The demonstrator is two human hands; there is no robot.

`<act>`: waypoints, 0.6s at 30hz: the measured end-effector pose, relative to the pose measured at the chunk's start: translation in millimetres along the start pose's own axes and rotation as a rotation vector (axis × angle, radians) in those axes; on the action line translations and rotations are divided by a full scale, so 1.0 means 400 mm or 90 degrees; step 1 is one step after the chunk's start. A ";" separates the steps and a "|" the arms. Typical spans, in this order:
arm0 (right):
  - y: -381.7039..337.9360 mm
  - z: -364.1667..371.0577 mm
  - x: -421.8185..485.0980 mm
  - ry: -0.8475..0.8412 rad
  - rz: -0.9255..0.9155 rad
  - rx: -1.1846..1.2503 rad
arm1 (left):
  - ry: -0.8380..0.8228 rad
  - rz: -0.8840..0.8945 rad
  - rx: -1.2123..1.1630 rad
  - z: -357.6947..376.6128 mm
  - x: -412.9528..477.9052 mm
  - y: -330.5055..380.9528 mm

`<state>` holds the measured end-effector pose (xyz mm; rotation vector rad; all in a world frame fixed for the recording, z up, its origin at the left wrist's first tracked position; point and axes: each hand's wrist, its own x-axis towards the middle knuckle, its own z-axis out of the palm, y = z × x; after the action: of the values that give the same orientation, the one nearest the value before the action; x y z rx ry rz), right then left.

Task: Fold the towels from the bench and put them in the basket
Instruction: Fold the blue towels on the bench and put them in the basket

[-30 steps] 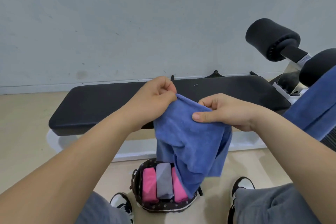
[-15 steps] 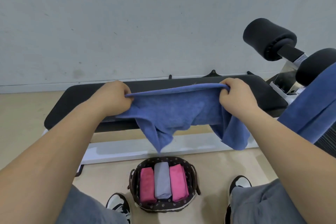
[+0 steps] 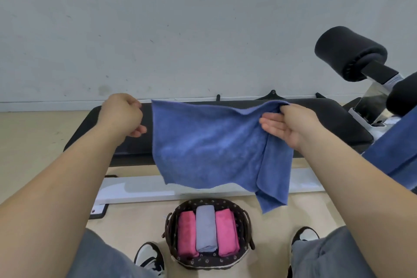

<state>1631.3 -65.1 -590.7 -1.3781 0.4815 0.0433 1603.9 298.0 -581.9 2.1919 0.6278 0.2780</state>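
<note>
Head view showed the blue towel (image 3: 207, 142) opened wider than half a second before. Then it had been a bunched band stretched between both fists; now it lay flat over the bench (image 3: 334, 119), its lower part hanging off the front edge above the basket (image 3: 209, 263). The left hand (image 3: 120, 115) had let go: its fingers were curled with no cloth in them, just beside the towel's left edge. The right hand (image 3: 291, 126) pinched the top right corner, its other fingers straight. The towel's long axis ran left to right along the bench pad, top edge toward the wall; the right end was doubled and hung lowest. By my judgement the spreading was done — folding could begin.
</note>
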 end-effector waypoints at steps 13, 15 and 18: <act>0.088 0.111 0.047 0.039 0.004 0.013 | -0.201 0.120 0.273 0.162 0.014 -0.040; 0.090 0.113 0.060 0.068 -0.003 0.013 | -0.172 0.118 0.223 0.172 0.025 -0.050; 0.089 0.108 0.087 0.143 -0.031 -0.024 | -0.106 0.087 0.102 0.179 0.052 -0.050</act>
<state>1664.8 -25.5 -631.3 -1.4376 0.6360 -0.1440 1643.2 272.8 -643.4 2.3872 0.4216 0.1162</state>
